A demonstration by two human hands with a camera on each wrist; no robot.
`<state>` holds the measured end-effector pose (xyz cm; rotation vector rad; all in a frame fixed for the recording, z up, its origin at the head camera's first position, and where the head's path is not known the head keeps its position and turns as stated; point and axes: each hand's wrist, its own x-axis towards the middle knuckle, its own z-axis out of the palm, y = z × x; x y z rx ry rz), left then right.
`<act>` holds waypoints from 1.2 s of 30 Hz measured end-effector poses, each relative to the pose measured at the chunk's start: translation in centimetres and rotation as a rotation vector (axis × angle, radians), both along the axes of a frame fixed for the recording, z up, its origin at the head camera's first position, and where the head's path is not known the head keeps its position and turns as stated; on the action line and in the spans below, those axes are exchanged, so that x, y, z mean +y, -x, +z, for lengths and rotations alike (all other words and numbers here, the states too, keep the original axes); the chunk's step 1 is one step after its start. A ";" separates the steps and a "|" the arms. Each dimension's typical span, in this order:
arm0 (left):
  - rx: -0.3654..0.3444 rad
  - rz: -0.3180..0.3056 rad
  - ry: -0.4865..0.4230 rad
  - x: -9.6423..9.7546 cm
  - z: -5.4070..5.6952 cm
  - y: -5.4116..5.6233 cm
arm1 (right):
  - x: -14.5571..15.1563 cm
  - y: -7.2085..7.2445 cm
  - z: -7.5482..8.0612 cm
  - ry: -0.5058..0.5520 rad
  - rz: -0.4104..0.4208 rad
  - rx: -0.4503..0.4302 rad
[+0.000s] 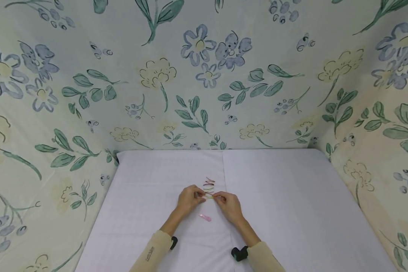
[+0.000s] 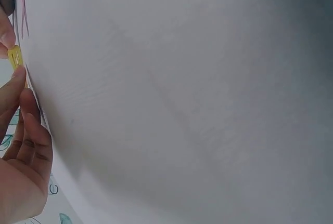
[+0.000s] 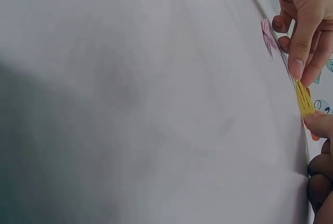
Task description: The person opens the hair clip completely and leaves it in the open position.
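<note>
Both hands meet at a small yellow snap hair clip (image 3: 304, 99). My left hand (image 1: 189, 200) pinches one end of it between thumb and finger. At the other end my right hand (image 1: 229, 206) pinches it. The hands hold the clip low over the white cloth, as the left wrist view also shows with the yellow clip (image 2: 15, 55) at its edge. A bit of orange (image 3: 315, 136) shows beside the right fingertips. Nearer the person, a pink hair clip (image 1: 205, 217) lies on the cloth between the wrists.
Beyond the hands, several thin hair clips (image 1: 209, 183), reddish and pale, lie in a column on the white-covered table (image 1: 275, 196). Floral fabric (image 1: 207, 109) hangs round the back and sides. Black wrist cameras (image 1: 239, 254) sit under the sleeves.
</note>
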<state>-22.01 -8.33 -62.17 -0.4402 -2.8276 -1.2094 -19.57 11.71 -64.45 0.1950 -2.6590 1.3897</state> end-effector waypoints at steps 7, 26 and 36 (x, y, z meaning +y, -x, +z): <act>-0.019 0.006 -0.001 0.2 -0.2 -0.1 | 0.0 -0.2 0.0 0.016 -0.012 0.017; -0.009 0.019 -0.005 0.1 -0.3 -0.4 | 0.0 -0.3 -0.2 0.022 -0.029 -0.015; 0.021 0.024 -0.018 -0.1 -0.5 -0.4 | 0.1 -0.2 -0.1 0.033 -0.023 0.000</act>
